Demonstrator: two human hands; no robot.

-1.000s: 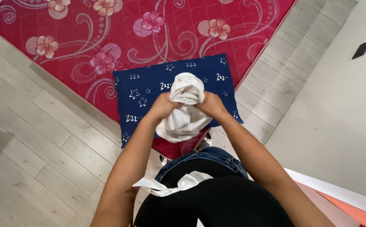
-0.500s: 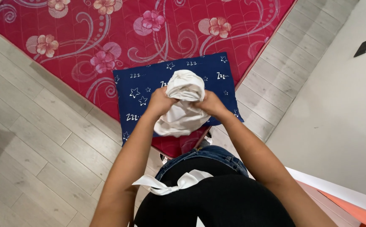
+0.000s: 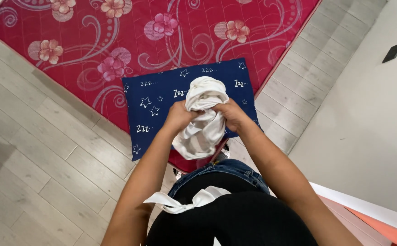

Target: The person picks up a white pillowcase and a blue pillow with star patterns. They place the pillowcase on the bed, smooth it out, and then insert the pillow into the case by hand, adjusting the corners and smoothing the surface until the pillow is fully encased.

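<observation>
Both of my hands grip a bunched white cloth (image 3: 204, 123) held in the air in front of me. My left hand (image 3: 179, 116) clutches its left side and my right hand (image 3: 233, 115) clutches its right side, fingers curled into the fabric. Part of the cloth bulges above my hands and the rest hangs below them. Under the cloth lies a dark blue pillow (image 3: 157, 102) with white stars, resting on the corner of a red mattress (image 3: 130, 41) with pink flowers and swirls.
The mattress lies on a grey wood-look floor (image 3: 39, 164). A pale wall (image 3: 367, 123) with a dark switch plate (image 3: 393, 52) rises at the right. A white and orange edge (image 3: 371, 218) shows at lower right. A white bow (image 3: 194, 200) sits at my waist.
My hands have shifted slightly, working the cloth; its top bulge has grown rounder. The pillow and mattress have not moved.
</observation>
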